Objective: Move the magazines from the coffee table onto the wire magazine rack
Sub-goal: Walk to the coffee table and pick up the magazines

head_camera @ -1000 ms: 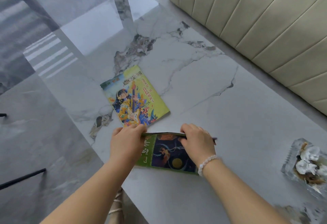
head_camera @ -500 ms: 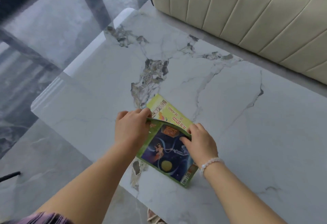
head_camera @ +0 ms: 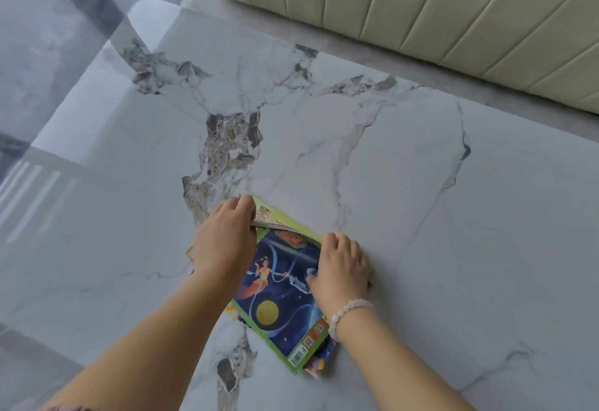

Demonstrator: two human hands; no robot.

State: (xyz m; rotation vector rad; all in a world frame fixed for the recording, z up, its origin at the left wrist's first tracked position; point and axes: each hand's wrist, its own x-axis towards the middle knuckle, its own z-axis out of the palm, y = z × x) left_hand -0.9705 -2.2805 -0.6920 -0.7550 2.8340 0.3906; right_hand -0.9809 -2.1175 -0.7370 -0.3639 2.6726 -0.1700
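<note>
Head view, looking down on a marble table point(head_camera: 421, 216), white with grey and brown veining, filling most of the frame. Two magazines stacked at lower centre, lying on the tabletop. Top magazine point(head_camera: 282, 294): green border, dark blue cover with a floating figure, a yellow disc and a barcode near the lower corner. Bottom magazine point(head_camera: 275, 216): lime green, peeking out at the far edge above the top one, with a colourful corner also showing at the near end of the stack, lower centre right. Stack angled, long side running from upper left to lower right.

Left hand point(head_camera: 223, 242) at the stack's upper left corner, fingers curled over the far edge, thumb tucked under a raised sheaf of pages; closed round that corner. Which of the two magazines those pages belong to: cannot tell. Right hand point(head_camera: 340, 268) on the stack's right edge, thumb pressed on the blue cover, fingers bent down over the side toward the table; closed on that edge. White bead bracelet point(head_camera: 348, 311) on the right wrist. Both forearms bare, entering from the bottom of the frame.

Cream sofa point(head_camera: 453, 5) with stitched vertical panels across the upper right. Glossy grey floor point(head_camera: 39, 54) along the left and upper left, with bright reflections and dark bands.
</note>
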